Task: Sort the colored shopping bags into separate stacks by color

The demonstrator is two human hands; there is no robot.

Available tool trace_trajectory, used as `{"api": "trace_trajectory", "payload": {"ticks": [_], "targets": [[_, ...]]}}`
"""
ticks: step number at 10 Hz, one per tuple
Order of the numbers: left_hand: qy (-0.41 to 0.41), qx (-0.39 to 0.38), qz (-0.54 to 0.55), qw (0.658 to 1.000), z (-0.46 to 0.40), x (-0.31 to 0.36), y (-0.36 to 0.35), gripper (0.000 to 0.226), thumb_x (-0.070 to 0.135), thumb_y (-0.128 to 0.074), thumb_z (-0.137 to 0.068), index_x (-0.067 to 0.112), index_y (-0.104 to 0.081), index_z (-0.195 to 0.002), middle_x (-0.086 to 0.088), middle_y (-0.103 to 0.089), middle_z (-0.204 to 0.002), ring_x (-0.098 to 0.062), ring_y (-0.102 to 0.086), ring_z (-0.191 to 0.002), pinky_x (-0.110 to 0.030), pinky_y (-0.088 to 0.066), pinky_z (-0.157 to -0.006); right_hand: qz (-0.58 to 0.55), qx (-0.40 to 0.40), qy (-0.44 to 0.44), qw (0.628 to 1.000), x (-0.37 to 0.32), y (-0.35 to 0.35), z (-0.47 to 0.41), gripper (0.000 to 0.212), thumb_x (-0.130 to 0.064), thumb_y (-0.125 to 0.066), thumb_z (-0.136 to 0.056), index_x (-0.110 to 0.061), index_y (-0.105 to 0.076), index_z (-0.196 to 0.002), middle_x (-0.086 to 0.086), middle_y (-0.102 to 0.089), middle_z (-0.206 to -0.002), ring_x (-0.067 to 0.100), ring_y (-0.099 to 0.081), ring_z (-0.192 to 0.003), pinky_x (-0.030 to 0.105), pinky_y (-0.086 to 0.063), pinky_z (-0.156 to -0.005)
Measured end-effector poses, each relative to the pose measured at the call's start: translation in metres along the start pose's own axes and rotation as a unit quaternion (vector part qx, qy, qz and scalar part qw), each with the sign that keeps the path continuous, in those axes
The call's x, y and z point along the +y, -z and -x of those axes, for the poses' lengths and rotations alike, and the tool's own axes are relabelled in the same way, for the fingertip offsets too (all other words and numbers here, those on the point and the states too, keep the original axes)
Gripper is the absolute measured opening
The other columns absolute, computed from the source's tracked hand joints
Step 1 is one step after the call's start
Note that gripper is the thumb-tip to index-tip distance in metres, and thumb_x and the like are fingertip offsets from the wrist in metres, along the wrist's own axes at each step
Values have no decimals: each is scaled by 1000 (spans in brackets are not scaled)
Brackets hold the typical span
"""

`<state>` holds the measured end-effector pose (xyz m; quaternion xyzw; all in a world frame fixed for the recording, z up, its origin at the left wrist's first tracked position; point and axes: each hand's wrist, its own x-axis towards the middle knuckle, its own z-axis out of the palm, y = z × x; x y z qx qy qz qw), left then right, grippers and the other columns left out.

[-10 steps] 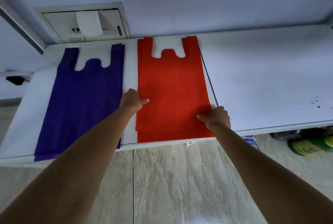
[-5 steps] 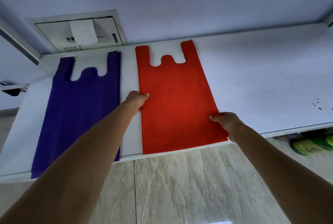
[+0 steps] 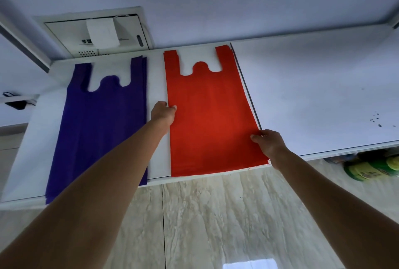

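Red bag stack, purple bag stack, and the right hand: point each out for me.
red bag stack (image 3: 211, 121): head view, middle of top bag.
purple bag stack (image 3: 103, 121): head view, middle of the body.
right hand (image 3: 268, 142): head view, back of hand at stack's right edge.

surface: white table (image 3: 313, 87) | on it: purple bags (image 3: 103, 121), red bags (image 3: 211, 117), flat, apart

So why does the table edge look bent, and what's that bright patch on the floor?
Head view: the wide-angle lens bows the white table edge and stretches both forearms; the light is dim and bluish, yet the red bags and purple bags stay sharp; the bright patch on the glossy floor tiles looks like a reflection.
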<state>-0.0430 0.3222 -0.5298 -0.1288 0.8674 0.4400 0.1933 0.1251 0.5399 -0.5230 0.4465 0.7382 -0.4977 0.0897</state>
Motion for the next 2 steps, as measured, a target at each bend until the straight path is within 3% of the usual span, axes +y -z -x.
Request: {"api": "trace_trajectory", "payload": {"ticks": [1,2], "targets": [[-57,-6,-66,996,15,7,16,55,28,-55,-95,11,-36,-144,-12,-44,-144,-28,-49,-127,-29,-42,-90,68,29,18,997,-9,3,11,45,-27,-52,-94,-8,-49,-134,13,-55,-134,33,-53,-121,40,-43,-103],[-162,-27,-167,972,43,8,40,53,34,-53,-95,11,-43,-141,-12,-40,-147,-29,-38,-135,-41,-42,-104,153,70,46,985,-22,5,36,47,-32,-48,-94,-11,-45,-135,15,-48,-136,34,-46,-124,44,-41,-103]]}}
